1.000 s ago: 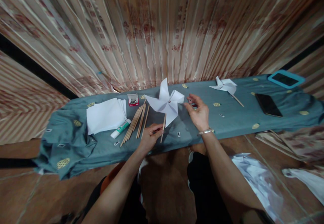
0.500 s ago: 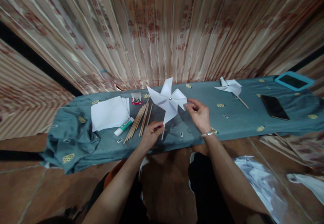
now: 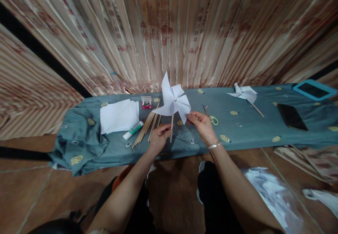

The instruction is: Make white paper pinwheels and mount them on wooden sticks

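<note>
A white paper pinwheel with a round pin at its centre stands upright over the cloth. My left hand is closed around its wooden stick, below the blades. On the other side, my right hand has its thumb and fingers pinched at the lower right blade. Scissors with pale green handles lie just beyond the right hand. Thin wooden sticks are bunched left of the pinwheel, near a glue stick. Behind them sits a small red box of pins.
Stacked white paper lies on the left of the cloth-covered table. Toward the right are another pinwheel, a black phone and a blue-framed device. A plastic bag of paper is on the floor.
The pinwheel's blades have turned and its stick shows more plainly. My right hand has shifted slightly left and down along the blades. The scissors, hidden before, now show.
</note>
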### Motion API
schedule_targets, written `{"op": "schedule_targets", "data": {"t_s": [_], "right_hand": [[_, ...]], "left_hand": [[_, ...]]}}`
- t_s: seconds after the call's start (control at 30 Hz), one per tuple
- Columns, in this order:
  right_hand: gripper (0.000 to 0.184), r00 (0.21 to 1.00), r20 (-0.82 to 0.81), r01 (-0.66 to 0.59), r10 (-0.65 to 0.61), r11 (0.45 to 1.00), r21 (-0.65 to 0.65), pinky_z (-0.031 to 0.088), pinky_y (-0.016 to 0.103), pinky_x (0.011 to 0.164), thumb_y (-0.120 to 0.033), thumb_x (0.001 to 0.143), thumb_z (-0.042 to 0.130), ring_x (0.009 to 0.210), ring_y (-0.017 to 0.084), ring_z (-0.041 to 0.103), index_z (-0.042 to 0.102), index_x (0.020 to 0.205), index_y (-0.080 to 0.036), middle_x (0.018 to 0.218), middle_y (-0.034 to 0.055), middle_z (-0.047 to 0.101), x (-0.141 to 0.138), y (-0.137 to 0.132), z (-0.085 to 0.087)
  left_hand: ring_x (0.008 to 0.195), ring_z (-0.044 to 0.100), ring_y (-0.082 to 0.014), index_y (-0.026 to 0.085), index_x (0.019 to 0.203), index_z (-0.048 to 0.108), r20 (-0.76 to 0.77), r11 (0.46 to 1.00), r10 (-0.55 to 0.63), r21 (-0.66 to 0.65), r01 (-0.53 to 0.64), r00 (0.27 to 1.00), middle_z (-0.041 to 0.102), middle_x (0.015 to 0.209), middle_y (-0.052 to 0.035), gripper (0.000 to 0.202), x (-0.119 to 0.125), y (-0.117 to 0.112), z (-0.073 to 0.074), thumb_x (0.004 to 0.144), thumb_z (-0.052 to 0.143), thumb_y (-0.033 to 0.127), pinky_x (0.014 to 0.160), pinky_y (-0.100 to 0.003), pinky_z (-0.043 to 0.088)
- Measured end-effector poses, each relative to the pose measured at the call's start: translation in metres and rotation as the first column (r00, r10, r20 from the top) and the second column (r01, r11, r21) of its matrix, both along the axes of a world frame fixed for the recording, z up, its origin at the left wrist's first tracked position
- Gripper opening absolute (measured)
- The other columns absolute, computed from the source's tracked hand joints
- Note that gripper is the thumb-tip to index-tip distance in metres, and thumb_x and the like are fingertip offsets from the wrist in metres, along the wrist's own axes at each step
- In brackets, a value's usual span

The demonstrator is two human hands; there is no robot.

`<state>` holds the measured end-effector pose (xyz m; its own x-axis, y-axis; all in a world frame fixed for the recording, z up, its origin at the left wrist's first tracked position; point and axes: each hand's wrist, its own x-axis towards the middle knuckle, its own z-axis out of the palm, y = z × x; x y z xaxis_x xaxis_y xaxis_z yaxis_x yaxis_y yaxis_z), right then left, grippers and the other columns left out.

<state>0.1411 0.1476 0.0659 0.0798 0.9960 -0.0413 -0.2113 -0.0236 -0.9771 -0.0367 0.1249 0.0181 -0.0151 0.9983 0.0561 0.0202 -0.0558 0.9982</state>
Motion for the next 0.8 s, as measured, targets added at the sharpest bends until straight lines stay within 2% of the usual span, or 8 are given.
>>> {"op": "schedule_targets", "data": {"t_s": [0.2,0.37,0.63,0.8], "right_hand": [[0.032,0.978,-0.099,-0.190,0.183,0.980,-0.063,0.043,0.023,0.058,-0.046,0.057,0.083,0.056,0.010,0.055,0.066,0.064,-0.020,0.061,-0.0013,0.067,-0.020,-0.014,0.003],[0.032,0.932,-0.062,-0.360,0.357,0.932,-0.051,0.044,0.023,0.060,-0.047,0.065,0.078,0.059,0.010,0.055,0.072,0.076,-0.018,0.069,0.0015,0.071,-0.029,-0.021,0.006],[0.038,0.963,-0.080,-0.263,0.257,0.961,-0.084,0.043,0.022,0.056,-0.055,0.064,0.076,0.054,0.009,0.054,0.071,0.071,-0.018,0.063,0.0011,0.070,-0.021,-0.016,0.008],[0.033,0.957,-0.174,-0.255,0.233,0.960,-0.118,0.043,0.022,0.055,-0.048,0.065,0.079,0.054,0.009,0.055,0.072,0.074,-0.017,0.063,0.0015,0.070,-0.014,-0.015,0.013]], "left_hand": [[0.074,0.062,-0.0160,0.019,0.084,0.077,0.014,0.999,0.031,0.012,-0.031,0.999,0.071,0.078,-0.0021,0.020,0.001,0.001,0.000,0.066,0.071,0.022,0.072,-0.027,0.048],[0.077,0.061,-0.0172,0.018,0.088,0.076,0.006,0.999,0.010,0.031,-0.010,1.000,0.071,0.080,-0.0035,0.024,0.000,0.001,0.001,0.069,0.073,0.032,0.073,-0.028,0.047],[0.078,0.062,-0.0173,0.018,0.087,0.076,-0.020,1.000,-0.004,0.020,0.004,1.000,0.072,0.083,-0.0040,0.020,-0.002,0.001,-0.005,0.069,0.070,0.026,0.075,-0.029,0.048],[0.077,0.062,-0.0170,0.018,0.090,0.076,-0.006,1.000,0.015,0.010,-0.014,1.000,0.071,0.083,-0.0041,0.023,-0.002,0.002,-0.004,0.068,0.070,0.024,0.075,-0.029,0.049]]}}
